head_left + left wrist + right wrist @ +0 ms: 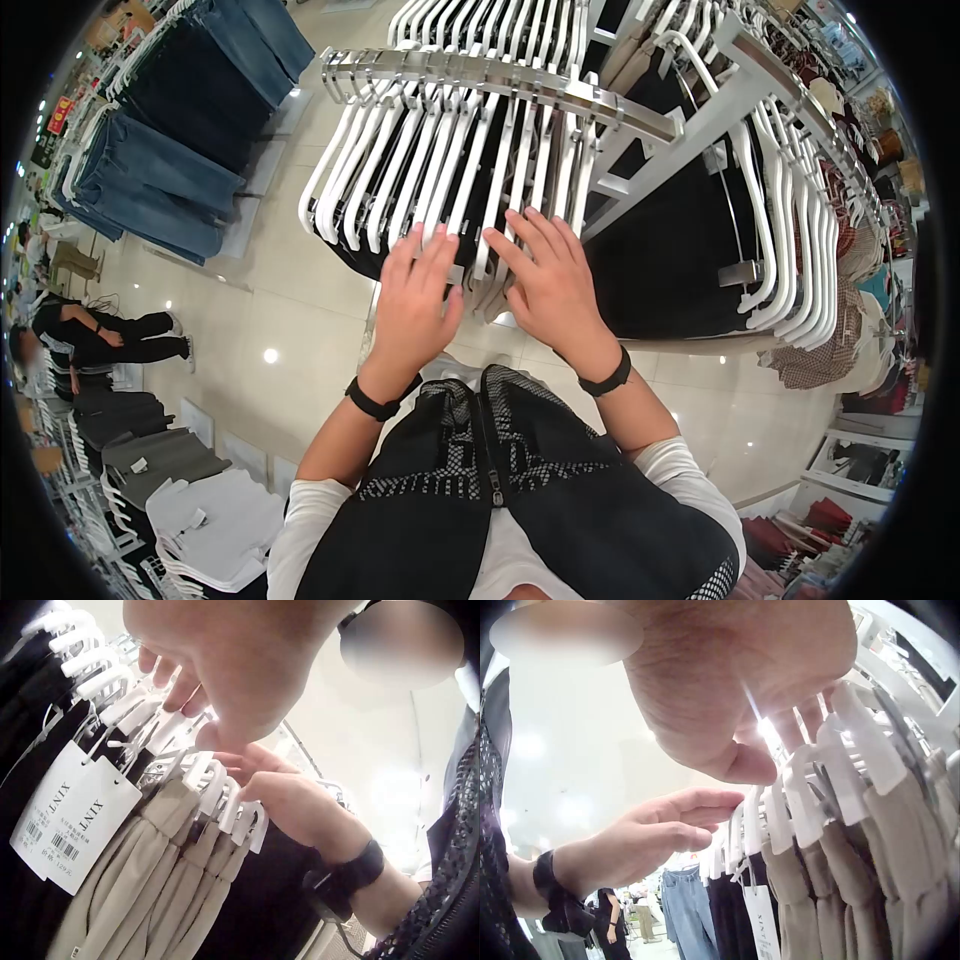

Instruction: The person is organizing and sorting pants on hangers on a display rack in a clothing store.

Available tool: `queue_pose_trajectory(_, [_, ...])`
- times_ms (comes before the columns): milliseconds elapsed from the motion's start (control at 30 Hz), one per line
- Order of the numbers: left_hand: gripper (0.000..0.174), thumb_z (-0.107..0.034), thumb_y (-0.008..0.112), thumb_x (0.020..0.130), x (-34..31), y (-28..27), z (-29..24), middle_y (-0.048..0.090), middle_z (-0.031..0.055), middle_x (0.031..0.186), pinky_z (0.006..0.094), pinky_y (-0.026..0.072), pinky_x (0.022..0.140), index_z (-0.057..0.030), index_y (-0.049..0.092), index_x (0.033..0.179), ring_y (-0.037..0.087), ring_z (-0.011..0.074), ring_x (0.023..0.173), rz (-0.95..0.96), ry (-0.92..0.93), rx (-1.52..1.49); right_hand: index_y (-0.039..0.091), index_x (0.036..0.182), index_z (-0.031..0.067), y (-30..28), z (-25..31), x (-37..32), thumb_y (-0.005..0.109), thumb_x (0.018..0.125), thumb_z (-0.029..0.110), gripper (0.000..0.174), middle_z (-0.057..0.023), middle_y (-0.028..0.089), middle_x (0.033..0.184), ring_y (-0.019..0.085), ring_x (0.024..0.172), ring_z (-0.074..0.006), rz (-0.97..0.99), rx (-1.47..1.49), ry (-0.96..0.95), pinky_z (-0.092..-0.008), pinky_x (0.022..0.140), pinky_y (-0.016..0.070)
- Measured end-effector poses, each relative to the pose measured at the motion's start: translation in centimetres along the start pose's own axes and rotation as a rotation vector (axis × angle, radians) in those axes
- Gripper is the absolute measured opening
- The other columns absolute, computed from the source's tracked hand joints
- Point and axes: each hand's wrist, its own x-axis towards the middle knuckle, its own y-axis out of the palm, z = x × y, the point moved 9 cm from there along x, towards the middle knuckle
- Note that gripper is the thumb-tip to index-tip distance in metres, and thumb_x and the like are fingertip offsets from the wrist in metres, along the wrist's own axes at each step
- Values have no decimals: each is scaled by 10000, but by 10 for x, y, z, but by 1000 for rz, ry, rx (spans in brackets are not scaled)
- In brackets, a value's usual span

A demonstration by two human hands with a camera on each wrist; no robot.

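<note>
White hangers [425,150] hang close together from a metal rail, carrying black trousers and beige trousers [154,862]. My left hand [415,300] lies over the front ends of the hangers with black trousers, its fingers extended forward. Just right of it, my right hand [550,285] rests with spread, straight fingers on the hangers of the beige trousers [832,892]. In the left wrist view, white price tags [94,825] dangle from the black trousers below the left fingers. Both hands wear black wristbands.
A metal rail [500,75] crosses above the hangers and joins a white frame post on the right. Black garments [670,240] hang beyond it. Racks of jeans [150,175] stand at left, and a person in black [130,328] is at far left.
</note>
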Motion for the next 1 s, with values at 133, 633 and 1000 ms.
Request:
queue_pose_trajectory(133, [584,-32,690,787,3,4,2,586,155,1430,544,371,1131,-37,591,1363,490,375,1377,28,124,-104,580,1431,179,-1,11,18,649,933,326,524,-152,535,1465,460,1392,-350,-17,135,28,-520,1188,305])
queue_pose_trajectory(633, [530,-128,688,822,20,-20,84,627,-9,1411,589,262,1195,-142,641,1349,491,249,1378,79,360,-43,618,1408,223,35,32,59,654,898,540,601,-144,514,1503,445,1409,-378,77,-39,198,-540,1185,306])
queue_pose_trajectory(1000, [462,-100,685,796,20,-40,116,631,53,1378,618,202,1215,-100,689,1258,513,284,1361,95,394,-136,640,1368,196,47,62,69,652,913,534,567,-131,505,1514,436,1424,-347,-36,-168,381,-540,1196,278])
